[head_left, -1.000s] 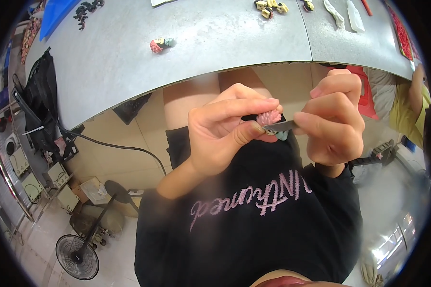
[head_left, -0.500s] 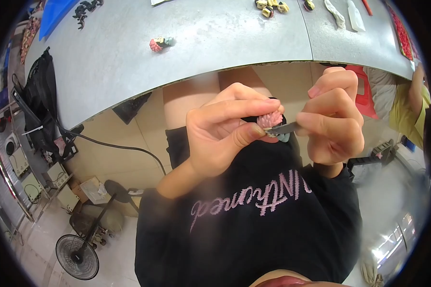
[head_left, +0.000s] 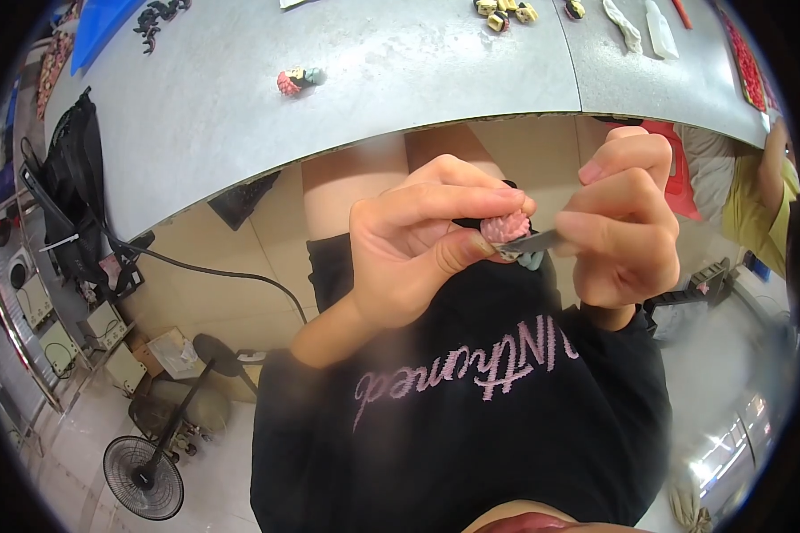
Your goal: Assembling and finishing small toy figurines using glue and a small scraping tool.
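Note:
My left hand (head_left: pixel 409 240) pinches a small figurine piece (head_left: pixel 505 227) between thumb and fingers. The piece has a pink bumpy top and a pale blue-green part below, and the fingers cover much of it. From the right, my right hand (head_left: pixel 627 226) grips a thin dark blade (head_left: pixel 540 241), whose far end lies against the underside of the pink part, by my left thumb. Both hands are raised above my lap, in front of the table edge. On the grey table (head_left: pixel 400 80) lies a similar pink, cream and blue-green figurine (head_left: pixel 299 80).
Several cream-and-dark pieces (head_left: pixel 504 14) and black curled pieces (head_left: pixel 156 21) lie farther back. At the right are a white cloth (head_left: pixel 623 27), a white bottle (head_left: pixel 660 32) and a red tray (head_left: pixel 745 64). A black bag (head_left: pixel 73 178) hangs left; a person in yellow (head_left: pixel 757 209) sits right.
Both hands have shifted slightly to the right with the figurine piece and blade. The pink top has turned a little, and the blade lies at a slightly different angle against it.

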